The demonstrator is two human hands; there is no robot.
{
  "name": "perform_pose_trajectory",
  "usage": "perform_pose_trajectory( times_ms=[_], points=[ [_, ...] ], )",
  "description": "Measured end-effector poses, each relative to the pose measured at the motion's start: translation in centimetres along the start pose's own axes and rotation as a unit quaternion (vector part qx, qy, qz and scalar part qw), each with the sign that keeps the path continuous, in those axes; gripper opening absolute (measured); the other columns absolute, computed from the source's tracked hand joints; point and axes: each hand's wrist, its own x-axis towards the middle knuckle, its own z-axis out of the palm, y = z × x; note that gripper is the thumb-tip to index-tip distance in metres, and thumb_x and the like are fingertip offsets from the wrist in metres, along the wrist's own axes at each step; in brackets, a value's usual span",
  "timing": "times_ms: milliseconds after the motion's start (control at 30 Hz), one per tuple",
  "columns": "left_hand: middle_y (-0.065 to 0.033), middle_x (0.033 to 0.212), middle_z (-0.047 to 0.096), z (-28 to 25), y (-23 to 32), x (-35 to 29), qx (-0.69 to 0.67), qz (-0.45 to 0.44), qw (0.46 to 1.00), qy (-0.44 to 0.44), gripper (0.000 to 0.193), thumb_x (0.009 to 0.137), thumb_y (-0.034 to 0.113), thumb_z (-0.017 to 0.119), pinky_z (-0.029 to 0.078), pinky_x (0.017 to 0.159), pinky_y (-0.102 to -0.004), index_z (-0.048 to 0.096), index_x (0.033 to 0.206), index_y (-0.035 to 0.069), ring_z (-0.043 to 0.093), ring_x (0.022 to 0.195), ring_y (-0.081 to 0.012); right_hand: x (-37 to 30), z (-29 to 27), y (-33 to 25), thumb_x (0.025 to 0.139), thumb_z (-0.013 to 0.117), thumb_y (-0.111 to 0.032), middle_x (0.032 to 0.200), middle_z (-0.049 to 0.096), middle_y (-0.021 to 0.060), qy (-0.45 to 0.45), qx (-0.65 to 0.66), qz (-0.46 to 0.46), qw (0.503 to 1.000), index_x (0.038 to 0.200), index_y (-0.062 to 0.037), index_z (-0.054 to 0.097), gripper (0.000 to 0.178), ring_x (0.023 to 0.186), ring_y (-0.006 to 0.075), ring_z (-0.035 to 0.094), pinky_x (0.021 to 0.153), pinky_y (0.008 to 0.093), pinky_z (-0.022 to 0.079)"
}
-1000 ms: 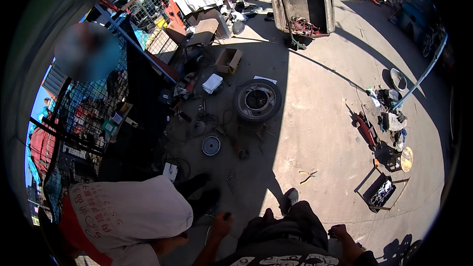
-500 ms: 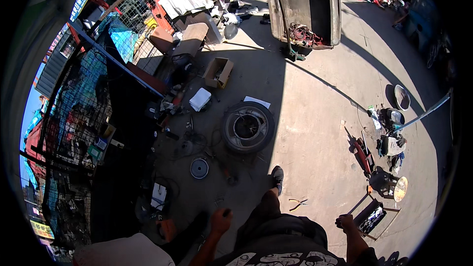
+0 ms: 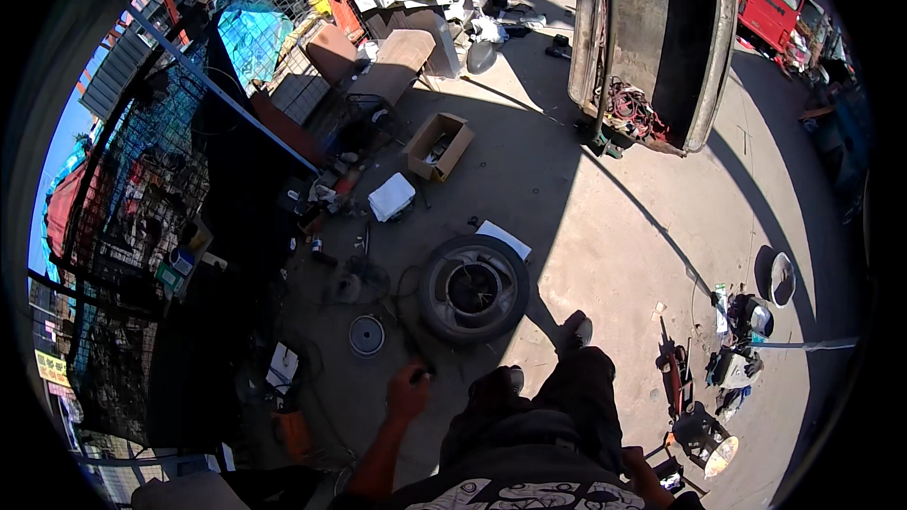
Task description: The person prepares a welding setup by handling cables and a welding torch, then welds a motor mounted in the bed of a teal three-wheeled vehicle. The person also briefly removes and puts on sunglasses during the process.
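Note:
My left hand [image 3: 408,393] is closed in front of my body, with a small dark thing at its fingers that I cannot make out. Down beside my right thigh, my right hand [image 3: 639,465] is curled, and whatever it may hold is hidden. A tyre on a wheel rim [image 3: 472,289] lies flat on the ground ahead of my feet, apart from both hands. Nearest to my left hand is a round grey metal disc [image 3: 367,335] on the shaded ground. A white sheet [image 3: 504,239] lies against the tyre's far side.
An open cardboard box [image 3: 439,145] and a white-topped stool [image 3: 391,196] stand beyond the tyre. Far right is a metal cart bed [image 3: 658,47] holding cables. A red floor jack [image 3: 675,378], a round stool [image 3: 721,457] and a basin [image 3: 781,280] are at right. Wire fencing [image 3: 142,255] runs along the left.
My view has turned and I have stepped toward the tyre; both shoes now show near it. My left hand is further forward, my right hand closer to my leg. Pliers on the ground have left view.

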Motion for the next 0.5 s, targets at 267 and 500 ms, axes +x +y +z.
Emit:
perform_pose_trajectory(
  times_ms=[267, 500],
  points=[
    [-0.0176, 0.091, 0.066, 4.8, 4.6, -2.8, -0.003, -0.122, 0.984, 0.127, 0.02, 0.083, 0.015, 0.068, 0.052, 0.072, -0.0385, 0.066, 0.095, -0.002, 0.067, 0.081, -0.0298, 11.9, -6.0, -24.2, 0.079, 0.06, -0.001, 0.072, 0.064, 0.0109, -0.071, -0.09, -0.16, 0.98, 0.09, -0.0011, 0.065, 0.011, 0.057, 0.0264, 0.065, 0.05, 0.0382, 0.054],
    [-0.0172, 0.09, 0.065, 12.7, 13.9, -3.3, -0.083, -0.238, 0.942, 0.219, 0.017, 0.085, 0.012, 0.067, 0.054, 0.075, -0.0364, 0.066, 0.093, -0.002, 0.068, 0.083, -0.0289, 13.4, -6.9, -50.9, 0.083, 0.048, 0.0, 0.057, 0.049, 0.0034, -0.096, -0.165, -0.157, 0.969, 0.063, -0.0119, 0.047, 0.023, 0.041, 0.0144, 0.047, 0.036, 0.0269, 0.034]
  ],
)
